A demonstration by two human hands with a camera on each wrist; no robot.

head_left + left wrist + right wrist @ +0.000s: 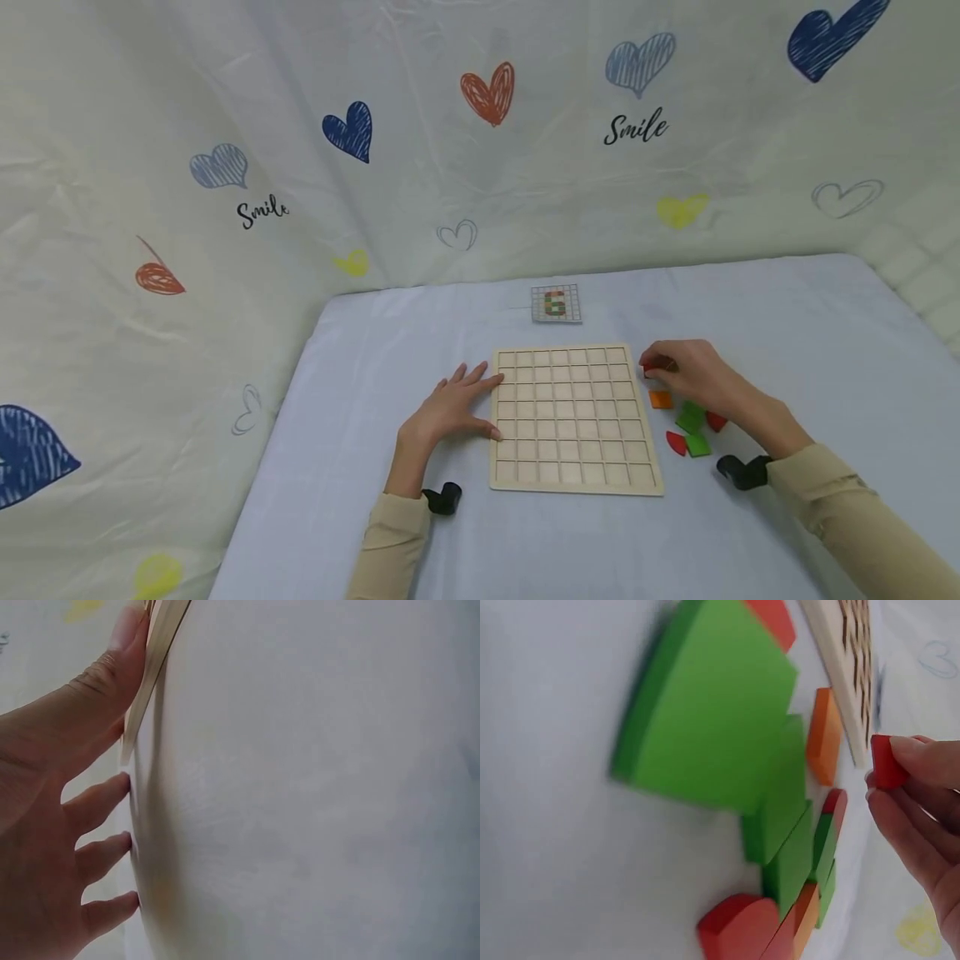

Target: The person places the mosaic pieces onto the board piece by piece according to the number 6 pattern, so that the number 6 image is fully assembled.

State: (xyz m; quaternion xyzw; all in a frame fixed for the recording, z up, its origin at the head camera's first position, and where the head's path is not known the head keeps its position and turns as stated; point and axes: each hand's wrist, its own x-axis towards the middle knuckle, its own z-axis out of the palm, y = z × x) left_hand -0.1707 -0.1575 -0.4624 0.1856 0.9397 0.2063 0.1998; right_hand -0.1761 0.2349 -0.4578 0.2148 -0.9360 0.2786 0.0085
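My left hand rests at the left edge of a wooden grid board, fingers spread, with the thumb and index fingertip on its rim. In the left wrist view the thumb lies along the board's edge, and the other fingertips touch the white cloth. My right hand is just off the board's right edge and pinches a small red block between thumb and fingers. Below that hand lie loose pieces: an orange square, green blocks and a red quarter-round block.
Beyond the board lies a small pattern card showing a figure in coloured squares. A white cloth covers the table. Behind it hangs a pale curtain printed with hearts. Each wrist carries a black camera mount.
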